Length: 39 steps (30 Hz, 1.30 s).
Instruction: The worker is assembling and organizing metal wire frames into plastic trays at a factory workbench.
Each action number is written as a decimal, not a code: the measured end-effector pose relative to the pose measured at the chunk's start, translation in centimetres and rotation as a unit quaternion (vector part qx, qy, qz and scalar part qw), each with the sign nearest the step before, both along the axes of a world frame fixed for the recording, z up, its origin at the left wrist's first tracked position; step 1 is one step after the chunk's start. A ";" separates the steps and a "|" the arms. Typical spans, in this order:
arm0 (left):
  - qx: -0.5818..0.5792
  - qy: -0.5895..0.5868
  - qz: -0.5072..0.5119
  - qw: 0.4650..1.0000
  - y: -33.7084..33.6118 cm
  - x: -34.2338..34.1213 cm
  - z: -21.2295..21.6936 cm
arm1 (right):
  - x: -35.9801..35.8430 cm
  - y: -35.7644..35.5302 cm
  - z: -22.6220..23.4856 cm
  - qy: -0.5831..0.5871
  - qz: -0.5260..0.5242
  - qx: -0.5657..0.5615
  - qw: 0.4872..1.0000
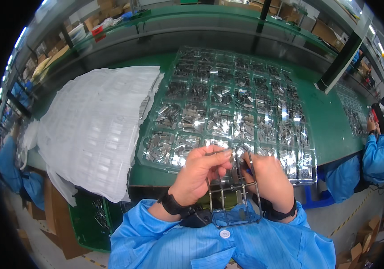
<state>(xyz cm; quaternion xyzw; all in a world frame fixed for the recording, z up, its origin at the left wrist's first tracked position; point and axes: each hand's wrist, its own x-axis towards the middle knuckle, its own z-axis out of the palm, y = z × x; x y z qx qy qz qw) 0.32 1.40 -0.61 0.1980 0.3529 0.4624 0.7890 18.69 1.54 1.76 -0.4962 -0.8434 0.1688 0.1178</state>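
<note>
Metal frame point(232, 188) pinched between my left hand point(198, 172) and right hand point(268, 177) over the tray point(227, 103); twisting might bend its thin bars.

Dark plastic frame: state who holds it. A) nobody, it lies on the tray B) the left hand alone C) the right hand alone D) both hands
D: the left hand and the right hand both grip the dark plastic frame, raised in front of the clear compartment tray.

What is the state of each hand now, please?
Left hand: closed, pinching the top of the dark plastic frame.
Right hand: closed on the same frame's right side.
</note>
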 end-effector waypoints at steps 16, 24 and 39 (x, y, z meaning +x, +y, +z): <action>0.070 -0.008 0.105 0.992 0.1 0.7 0.1 | -0.1 0.8 -0.5 0.435 -0.139 -0.162 0.875; 0.100 0.051 0.078 0.991 -1.1 -0.2 0.9 | -0.1 0.3 -0.4 0.354 -0.117 -0.043 0.927; 0.078 -0.001 0.041 0.996 -1.5 -0.4 1.5 | -1.0 0.2 -0.4 0.195 0.063 0.005 0.979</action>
